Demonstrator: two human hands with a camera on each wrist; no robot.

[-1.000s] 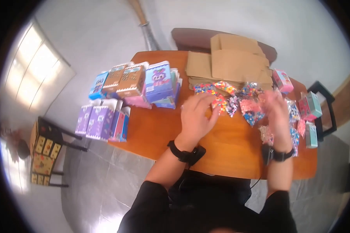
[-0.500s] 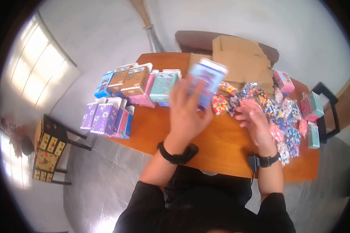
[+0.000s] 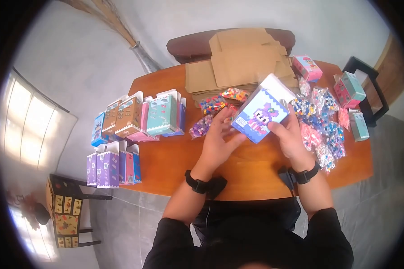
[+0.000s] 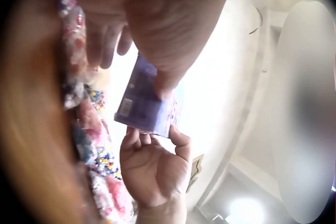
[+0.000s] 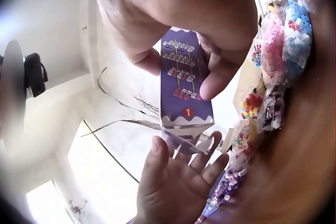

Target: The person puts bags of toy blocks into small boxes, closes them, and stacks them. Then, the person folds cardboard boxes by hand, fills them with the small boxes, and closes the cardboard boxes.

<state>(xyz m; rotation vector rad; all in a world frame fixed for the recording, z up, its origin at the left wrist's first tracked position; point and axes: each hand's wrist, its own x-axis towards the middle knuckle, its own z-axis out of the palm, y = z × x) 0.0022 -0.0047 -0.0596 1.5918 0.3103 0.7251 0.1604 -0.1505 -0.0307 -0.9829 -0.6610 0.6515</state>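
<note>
Head view puts the blue-purple printed box [image 3: 258, 116] above the near middle of the table [image 3: 166, 175], between your two hands. Your right hand [image 3: 292, 136] is the one on it: it pinches the box by its side, thumb on the front face and fingers round behind. Your left hand [image 3: 216, 141] is at the lower-left side, fingers apart and gently bent, gripping nothing — whether its thumb touches the box, you can't tell from these views.

Long axis runs slantwise, from the bottom edge near you up and rightward, away from your body; box is tilted, character face up, white flap [image 3: 270, 86] sticking up at the far end. Right wrist view shows a side panel [image 5: 181, 82] with a red "1", flaps loose at one end.

Surface: bead bags [image 3: 330, 134] heaped to the right of your right hand, a purple-toned bag [image 3: 201, 126] just left of your left hand, flat brown cardboard [image 3: 238, 65] stacked beyond the box. More upright cartons [image 3: 161, 115] at the table's left, a few small boxes [image 3: 352, 89] at its right.

Room: dark red chair back [image 3: 182, 47] behind the table, vase [image 3: 144, 58] of dry stalks, painted cabinet [image 3: 67, 213] off left, grey tiled floor.
</note>
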